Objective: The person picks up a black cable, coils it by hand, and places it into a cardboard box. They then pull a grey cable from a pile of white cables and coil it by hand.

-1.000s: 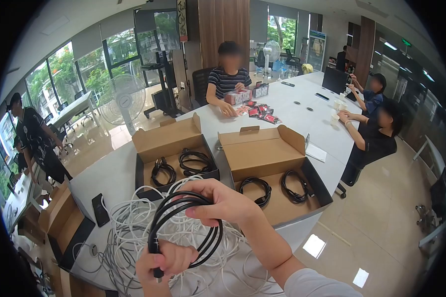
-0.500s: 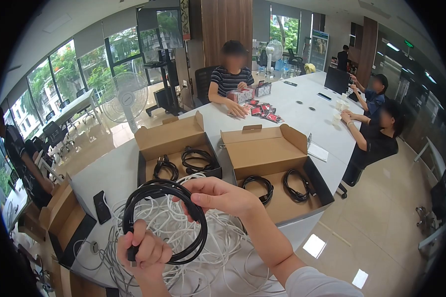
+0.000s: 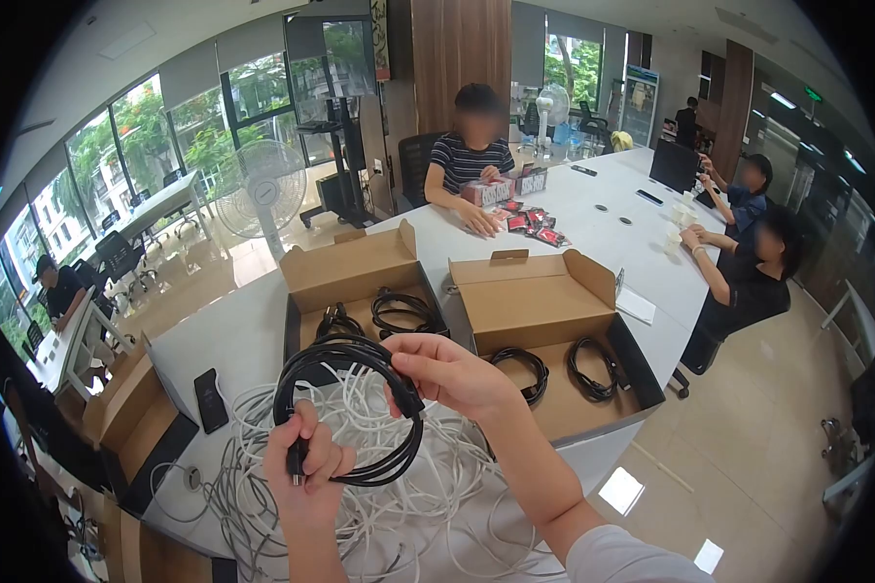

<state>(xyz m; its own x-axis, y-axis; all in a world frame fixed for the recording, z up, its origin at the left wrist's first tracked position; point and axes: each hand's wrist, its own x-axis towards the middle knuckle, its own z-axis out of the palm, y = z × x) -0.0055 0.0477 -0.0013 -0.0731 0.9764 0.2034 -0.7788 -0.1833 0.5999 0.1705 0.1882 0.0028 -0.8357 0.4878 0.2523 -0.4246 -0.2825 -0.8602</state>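
Note:
Between my two hands hangs a coiled black cable, held up above the table. My left hand is closed round the lower left of the coil, with a plug end poking out beneath the fingers. At the upper right of the loop, my right hand pinches the strands. Under the coil lies a tangled heap of white and grey cables. Just beyond stand two open cardboard boxes: the left box and the right box, each with coiled black cables inside.
A black phone lies left of the heap. More open boxes stand at the table's left edge. Across the white table, a seated person touches red packets. Two people sit along the right side. A standing fan is behind.
The view has swung slightly left, so the boxes and people sit further right and lower. Both hands keep hold of the coil, and the left hand's grip has shifted a little.

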